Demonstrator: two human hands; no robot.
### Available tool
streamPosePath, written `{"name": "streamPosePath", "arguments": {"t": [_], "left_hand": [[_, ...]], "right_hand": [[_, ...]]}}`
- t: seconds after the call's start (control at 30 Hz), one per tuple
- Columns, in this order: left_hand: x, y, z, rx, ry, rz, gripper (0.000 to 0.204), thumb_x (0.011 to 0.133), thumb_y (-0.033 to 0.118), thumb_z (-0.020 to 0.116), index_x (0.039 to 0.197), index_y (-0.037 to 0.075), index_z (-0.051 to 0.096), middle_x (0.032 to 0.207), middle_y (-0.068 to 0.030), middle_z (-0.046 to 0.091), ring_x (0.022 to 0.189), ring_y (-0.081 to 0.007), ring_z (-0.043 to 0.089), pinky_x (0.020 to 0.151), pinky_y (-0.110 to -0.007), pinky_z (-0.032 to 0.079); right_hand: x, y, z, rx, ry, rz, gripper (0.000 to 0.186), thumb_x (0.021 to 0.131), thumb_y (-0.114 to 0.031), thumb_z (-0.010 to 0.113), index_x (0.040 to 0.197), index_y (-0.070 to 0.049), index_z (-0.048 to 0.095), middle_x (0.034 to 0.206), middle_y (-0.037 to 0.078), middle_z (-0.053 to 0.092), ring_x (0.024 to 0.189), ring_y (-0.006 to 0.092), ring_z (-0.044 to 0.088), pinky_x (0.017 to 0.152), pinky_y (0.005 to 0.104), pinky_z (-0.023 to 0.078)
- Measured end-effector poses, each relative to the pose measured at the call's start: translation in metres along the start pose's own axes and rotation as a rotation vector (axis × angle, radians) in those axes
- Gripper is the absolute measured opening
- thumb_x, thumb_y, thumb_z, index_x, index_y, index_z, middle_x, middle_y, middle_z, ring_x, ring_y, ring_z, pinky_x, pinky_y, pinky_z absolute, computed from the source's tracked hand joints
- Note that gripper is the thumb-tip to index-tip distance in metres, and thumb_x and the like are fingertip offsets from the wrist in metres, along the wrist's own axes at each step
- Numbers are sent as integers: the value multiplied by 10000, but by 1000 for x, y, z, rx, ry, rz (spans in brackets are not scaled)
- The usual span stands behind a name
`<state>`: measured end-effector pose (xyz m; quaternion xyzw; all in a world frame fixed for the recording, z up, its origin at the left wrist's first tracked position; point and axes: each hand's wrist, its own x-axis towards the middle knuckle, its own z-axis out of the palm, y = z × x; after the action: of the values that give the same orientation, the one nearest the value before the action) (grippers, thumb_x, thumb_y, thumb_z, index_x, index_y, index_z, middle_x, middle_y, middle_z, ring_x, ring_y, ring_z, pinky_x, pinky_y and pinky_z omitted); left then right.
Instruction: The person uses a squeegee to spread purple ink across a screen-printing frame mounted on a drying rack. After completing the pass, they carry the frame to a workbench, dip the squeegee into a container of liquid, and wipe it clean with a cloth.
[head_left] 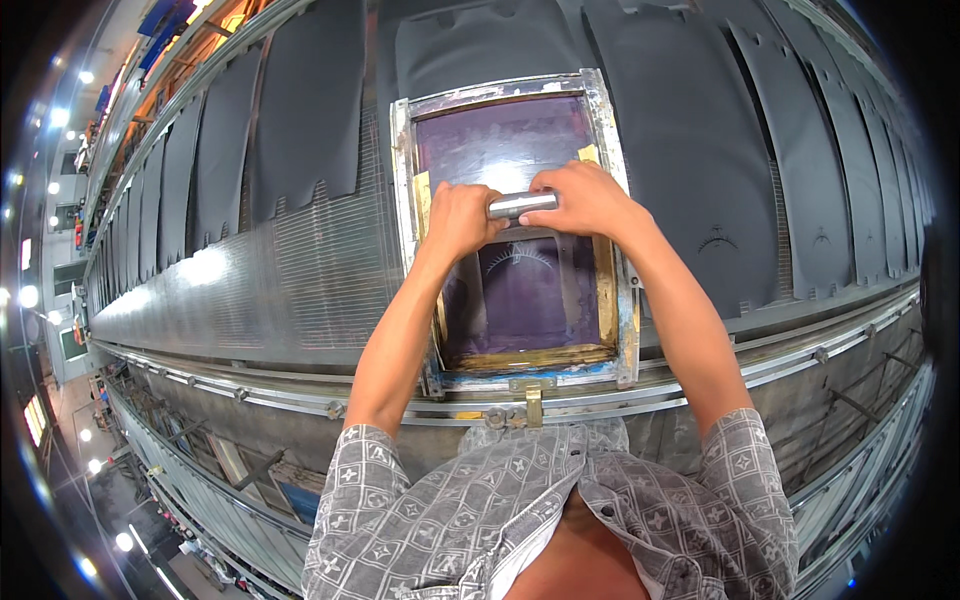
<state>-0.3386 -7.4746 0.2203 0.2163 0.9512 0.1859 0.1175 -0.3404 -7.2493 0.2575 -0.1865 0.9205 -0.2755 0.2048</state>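
A silver, bar-shaped squeegee handle (522,206) lies crosswise over a printing screen, its lower edge mostly hidden by my hands. My left hand (462,218) is closed round its left end, and my right hand (584,200) grips the right end. Beneath them the screen's purple mesh (525,320) carries an arched, sunburst-like motif (520,258). Around the mesh runs a worn, paint-stained metal frame (403,150), with yellowish tape along its inner edges. The frame rests on a long table, partly over dark material.
Dark grey panels (680,150) lie in a row to the right, several bearing a small arched print near the lower edge. More panels (305,110) line the left side, beside shiny bare tabletop (270,270). A metal rail (270,397) with a brass-coloured clamp (534,405) follows the near edge.
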Motion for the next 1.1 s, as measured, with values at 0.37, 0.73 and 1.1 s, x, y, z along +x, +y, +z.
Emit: {"name": "streamPosePath", "arguments": {"t": [0.37,0.73,1.1], "left_hand": [[-115,34,63,-71,-73,24,241,666,145,845,891,149,759,856,-50,727,805,-260,677,795,-422,403],[-18,-6,32,30,101,30,229,712,211,842,919,129,789,783,-111,730,786,-332,696,773,-458,455],[-140,40,67,-7,39,111,308,683,164,828,986,165,772,932,-18,707,877,-254,647,806,-411,414]], "right_hand": [[-85,-5,118,-140,41,-223,192,699,-133,768,869,-76,700,779,130,696,838,317,669,869,446,464],[17,14,70,-161,63,-67,155,756,-133,739,893,-67,711,813,199,714,849,385,690,815,488,504],[-99,24,79,12,628,306,646,827,-498,773,1247,-19,665,1192,210,688,1133,400,617,988,484,477]]}}
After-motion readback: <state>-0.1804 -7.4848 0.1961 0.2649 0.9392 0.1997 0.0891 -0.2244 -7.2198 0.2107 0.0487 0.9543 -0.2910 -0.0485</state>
